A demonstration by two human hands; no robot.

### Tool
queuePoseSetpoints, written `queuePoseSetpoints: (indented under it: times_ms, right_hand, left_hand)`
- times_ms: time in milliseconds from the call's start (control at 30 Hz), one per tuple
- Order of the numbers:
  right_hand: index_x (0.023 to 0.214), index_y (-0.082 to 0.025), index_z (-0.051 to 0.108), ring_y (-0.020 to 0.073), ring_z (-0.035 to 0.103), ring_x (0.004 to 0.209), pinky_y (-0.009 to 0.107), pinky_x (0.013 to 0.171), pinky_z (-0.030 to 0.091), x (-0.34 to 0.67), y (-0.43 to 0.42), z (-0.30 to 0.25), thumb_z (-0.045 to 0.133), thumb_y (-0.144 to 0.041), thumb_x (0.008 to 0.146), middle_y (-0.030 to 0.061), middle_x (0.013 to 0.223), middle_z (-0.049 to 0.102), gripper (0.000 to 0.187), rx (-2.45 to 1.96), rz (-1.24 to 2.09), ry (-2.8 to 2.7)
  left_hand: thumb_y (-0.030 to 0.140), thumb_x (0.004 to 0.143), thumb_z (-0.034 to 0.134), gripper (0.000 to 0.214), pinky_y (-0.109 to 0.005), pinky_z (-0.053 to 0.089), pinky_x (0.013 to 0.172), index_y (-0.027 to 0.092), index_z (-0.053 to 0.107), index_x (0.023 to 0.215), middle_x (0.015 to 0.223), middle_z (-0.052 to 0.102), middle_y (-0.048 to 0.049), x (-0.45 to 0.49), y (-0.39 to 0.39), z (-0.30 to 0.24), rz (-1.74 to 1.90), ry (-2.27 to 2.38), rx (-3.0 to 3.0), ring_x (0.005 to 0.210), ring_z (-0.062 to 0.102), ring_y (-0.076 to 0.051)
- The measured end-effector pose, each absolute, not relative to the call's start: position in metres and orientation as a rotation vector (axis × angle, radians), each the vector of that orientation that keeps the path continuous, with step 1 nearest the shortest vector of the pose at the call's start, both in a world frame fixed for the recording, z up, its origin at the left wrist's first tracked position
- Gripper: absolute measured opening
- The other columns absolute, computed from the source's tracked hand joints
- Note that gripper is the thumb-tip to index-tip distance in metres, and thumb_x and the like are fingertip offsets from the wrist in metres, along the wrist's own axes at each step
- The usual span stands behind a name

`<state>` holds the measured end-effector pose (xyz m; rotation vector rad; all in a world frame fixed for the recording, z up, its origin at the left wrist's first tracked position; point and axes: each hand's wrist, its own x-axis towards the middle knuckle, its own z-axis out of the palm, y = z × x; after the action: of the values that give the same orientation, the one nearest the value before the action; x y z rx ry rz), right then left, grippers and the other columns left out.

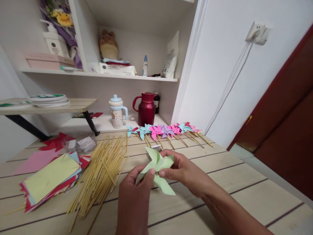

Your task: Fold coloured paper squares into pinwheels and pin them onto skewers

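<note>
A light green paper pinwheel [163, 186] is held between both hands above the slatted table, its folded blades spread out. My left hand [137, 189] pinches it from the left, the thumb lying close to the centre. From the right, my right hand [182, 168] grips it with thumb and fingers, the thumb tip beside the small fastener in the middle. What lies behind the pinwheel is hidden. Thin bamboo sticks [97, 176] lie in a loose heap left of my hands. Finished pinwheels on sticks [156, 131] rest in a row at the table's back.
Stacked coloured paper sheets [52, 176] and small clear boxes [85, 143] lie on the left. Behind stand a spotted cup [117, 114], a dark red jug [146, 109] and a small raised stand [80, 104]. A shelf [110, 74] holds bottles and packs. A cable [227, 88] hangs on the wall.
</note>
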<state>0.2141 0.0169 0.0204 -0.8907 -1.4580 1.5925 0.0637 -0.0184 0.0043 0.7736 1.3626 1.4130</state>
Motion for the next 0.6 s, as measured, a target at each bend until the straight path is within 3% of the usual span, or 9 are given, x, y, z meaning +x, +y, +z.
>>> queuePoseSetpoints:
  times_ms: [167,300,500,600]
  right_hand:
    - [0.122,-0.025,0.054,0.0126,0.054,0.065,0.024,0.060,0.042,0.207,0.024,0.005,0.078,-0.029,0.074,-0.0029,0.078,0.059,0.054,-1.032,1.370,-1.556]
    - [0.129,-0.024,0.050,0.0146,0.054,0.065,0.025,0.058,0.041,0.196,0.031,-0.009,0.074,-0.030,0.076,-0.0031,0.075,0.057,0.059,-1.162,1.188,-1.672]
    - [0.144,-0.028,0.036,0.0191,0.059,0.072,0.032,0.070,0.046,0.185,0.033,-0.016,0.069,-0.020,0.076,-0.0032,0.074,0.059,0.075,-1.231,0.865,-1.801]
    - [0.146,-0.032,0.032,0.0193,0.060,0.078,0.035,0.077,0.049,0.185,0.035,-0.018,0.068,-0.015,0.076,0.0014,0.093,0.062,0.081,-1.171,0.762,-1.833]
  left_hand:
    - [0.035,0.064,0.077,0.028,-0.027,0.046,0.061,0.017,0.074,0.085,0.061,0.064,-0.0002,0.064,-0.011,-0.014,1.403,1.317,0.648,0.061,0.061,-0.016]
    - [0.029,0.063,0.078,0.024,-0.023,0.044,0.055,0.015,0.072,0.081,0.067,0.063,-0.0009,0.063,-0.006,-0.020,1.459,1.278,0.520,0.058,0.054,-0.011]
    - [0.024,0.058,0.083,0.023,-0.020,0.042,0.051,0.013,0.068,0.072,0.066,0.061,0.0004,0.059,-0.004,-0.016,1.477,1.215,0.336,0.056,0.052,-0.008]
    - [0.017,0.061,0.081,0.017,-0.018,0.041,0.049,0.013,0.067,0.070,0.063,0.060,0.0015,0.058,-0.003,-0.014,1.475,1.196,0.292,0.052,0.050,-0.006]
